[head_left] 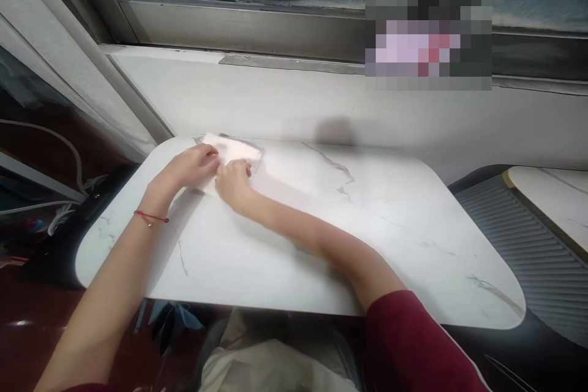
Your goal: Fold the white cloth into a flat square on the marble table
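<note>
A thin white sheet (235,148), perhaps a napkin or cloth, lies flat near the far left edge of the white marbled table (321,282). My left hand (198,165), with a red string bracelet at the wrist, is on the sheet's left side, its fingers bent and close together. Right beside it, my right hand (235,182) has its fingers curled in at the sheet's near part. Both hands seem to grip the sheet, though the fingertips are partly hidden. The two hands nearly touch.
Behind the table rises a white wall panel (257,98) below a window frame (248,30). A pale curtain (68,55) hangs at the left. On the right are a grey ribbed surface (519,245) and another white tabletop (551,196). White cables (68,147) run at the left.
</note>
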The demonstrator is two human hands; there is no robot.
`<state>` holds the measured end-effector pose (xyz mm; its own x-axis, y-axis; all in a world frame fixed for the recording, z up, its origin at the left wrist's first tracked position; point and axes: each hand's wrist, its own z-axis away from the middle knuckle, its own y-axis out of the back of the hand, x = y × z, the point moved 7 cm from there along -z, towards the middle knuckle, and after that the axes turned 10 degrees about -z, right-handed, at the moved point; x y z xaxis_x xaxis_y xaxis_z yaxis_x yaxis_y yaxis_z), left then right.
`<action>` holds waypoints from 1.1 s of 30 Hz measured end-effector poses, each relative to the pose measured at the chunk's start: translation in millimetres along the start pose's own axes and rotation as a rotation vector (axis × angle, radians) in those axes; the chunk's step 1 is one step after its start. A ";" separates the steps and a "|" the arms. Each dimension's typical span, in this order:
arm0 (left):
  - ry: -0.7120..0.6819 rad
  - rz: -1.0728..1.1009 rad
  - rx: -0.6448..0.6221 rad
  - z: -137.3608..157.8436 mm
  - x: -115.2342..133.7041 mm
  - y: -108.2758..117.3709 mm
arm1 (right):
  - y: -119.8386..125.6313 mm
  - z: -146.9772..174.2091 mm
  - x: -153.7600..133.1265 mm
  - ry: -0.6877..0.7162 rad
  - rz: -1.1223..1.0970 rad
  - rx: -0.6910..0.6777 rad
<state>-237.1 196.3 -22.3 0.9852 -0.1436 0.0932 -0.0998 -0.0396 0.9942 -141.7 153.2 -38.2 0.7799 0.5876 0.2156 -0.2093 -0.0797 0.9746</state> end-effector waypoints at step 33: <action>-0.145 0.417 -0.896 61.2 85.8 -25.2 | -10.4 170.3 -18.4 0.369 -0.126 0.074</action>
<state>-158.6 124.4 -42.6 0.8630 -0.0978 0.4957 -0.2331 0.7934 0.5624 -53.4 6.0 -42.0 0.5299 0.8451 0.0704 -0.0717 -0.0380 0.9967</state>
